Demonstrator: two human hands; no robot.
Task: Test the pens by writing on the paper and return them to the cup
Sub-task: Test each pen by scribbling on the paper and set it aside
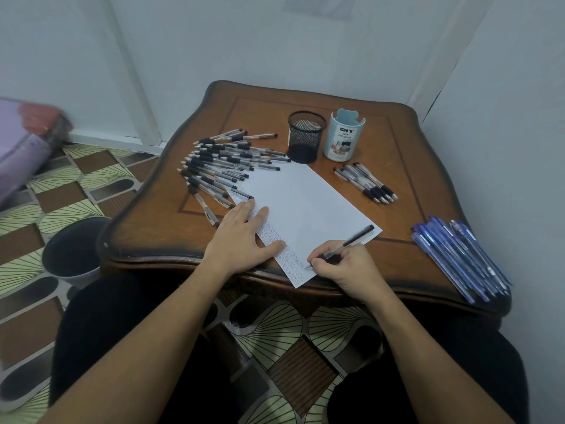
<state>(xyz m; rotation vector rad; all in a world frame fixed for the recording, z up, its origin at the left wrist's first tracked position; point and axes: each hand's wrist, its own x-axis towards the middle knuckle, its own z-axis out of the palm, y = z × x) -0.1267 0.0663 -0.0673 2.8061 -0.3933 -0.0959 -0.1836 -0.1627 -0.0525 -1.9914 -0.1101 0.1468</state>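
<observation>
A white sheet of paper [308, 206] lies slanted on the wooden table [406, 166], with small scribbles along its left edge. My right hand [344, 267] grips a black pen [354, 240], its tip touching the paper's near corner. My left hand [241, 237] rests flat on the paper's left edge, fingers spread. At the back stand a black mesh cup [305, 136] and a light blue organizer cup [344, 135]. A big pile of black pens [224, 168] lies to the left of the paper.
Several black pens [367, 182] lie right of the paper, and a heap of blue pens [461, 258] sits at the table's right edge. A dark bin [75, 249] stands on the patterned floor at the left. Walls close in behind and to the right.
</observation>
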